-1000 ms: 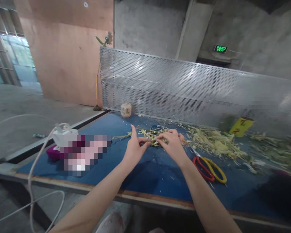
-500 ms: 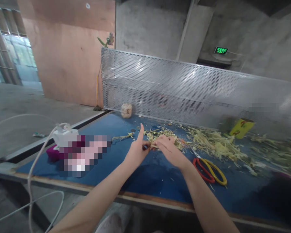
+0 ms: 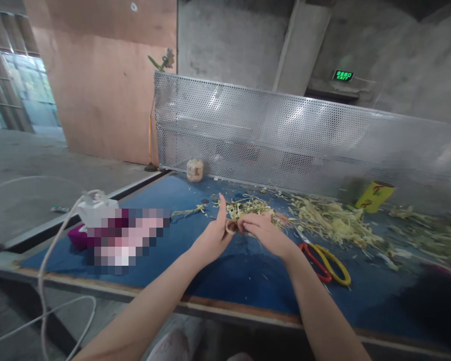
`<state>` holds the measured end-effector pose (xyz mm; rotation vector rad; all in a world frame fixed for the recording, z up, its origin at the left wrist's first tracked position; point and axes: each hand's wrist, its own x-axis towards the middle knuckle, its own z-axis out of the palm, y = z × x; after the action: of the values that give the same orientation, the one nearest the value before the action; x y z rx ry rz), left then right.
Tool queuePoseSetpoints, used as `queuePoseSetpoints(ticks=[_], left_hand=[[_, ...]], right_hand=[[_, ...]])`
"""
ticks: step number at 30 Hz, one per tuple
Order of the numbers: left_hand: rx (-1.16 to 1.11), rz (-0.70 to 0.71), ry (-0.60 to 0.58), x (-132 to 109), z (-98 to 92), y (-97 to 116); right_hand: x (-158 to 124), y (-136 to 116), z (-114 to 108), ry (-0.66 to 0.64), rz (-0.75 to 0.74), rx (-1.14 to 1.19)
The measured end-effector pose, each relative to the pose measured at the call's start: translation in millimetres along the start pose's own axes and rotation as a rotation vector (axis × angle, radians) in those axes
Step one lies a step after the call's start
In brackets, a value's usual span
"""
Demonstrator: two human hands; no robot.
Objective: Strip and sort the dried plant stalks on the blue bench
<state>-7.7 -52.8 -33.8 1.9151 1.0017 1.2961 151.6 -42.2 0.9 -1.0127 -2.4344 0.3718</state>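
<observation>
My left hand [image 3: 213, 235] is over the middle of the blue table, with a finger or thumb pointing up and the rest closed on a thin tan plant strand [image 3: 231, 226]. The strand curves into a small loop between my hands. Close beside it, my right hand [image 3: 265, 231] pinches the same strand; its fingertips are partly hidden. Just behind my hands lies a small heap of pale green plant strips [image 3: 250, 204]. Scissors [image 3: 338, 271] with one red and one yellow handle rest to the right of my right hand.
A larger heap of strips [image 3: 330, 220] spreads at the right, near a yellow cylinder [image 3: 376, 196]. A pale lump [image 3: 194, 170] stands by the perforated metal screen [image 3: 248, 120]. At left are a white plug adapter [image 3: 97, 213], a cable [image 3: 45, 255] and a blurred pink object [image 3: 139, 235].
The strand between my hands now shows as a rounder loop. My right hand's fingers have shifted slightly on it. The view has moved a little; the other things lie as before.
</observation>
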Motion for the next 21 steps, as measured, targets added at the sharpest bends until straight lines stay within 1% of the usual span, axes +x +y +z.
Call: queuePoseSetpoints(ticks=[3,8,11,14,18,21], left_hand=[[0.077,0.027,-0.048,-0.2,0.0,-0.6],[0.122,0.016,-0.076,-1.2,0.7,0.6],[0.139,-0.005,-0.065,-1.2,1.3,2.4],[0.144,-0.018,-0.057,-1.0,2.0,4.1],[0.123,0.016,-0.100,-0.9,2.7,4.9],[0.053,0.002,-0.090,-0.3,2.3,3.8]], right_hand=[[0.9,0.0,2.5,0.045,0.037,-0.026],[1.0,-0.9,6.5,0.114,0.065,0.006],[1.3,-0.4,6.8,0.121,0.057,-0.006],[3.4,1.2,8.4,0.165,0.045,0.014],[8.0,3.4,13.5,0.247,0.048,0.279],[11.5,4.9,16.3,0.303,0.091,0.503]])
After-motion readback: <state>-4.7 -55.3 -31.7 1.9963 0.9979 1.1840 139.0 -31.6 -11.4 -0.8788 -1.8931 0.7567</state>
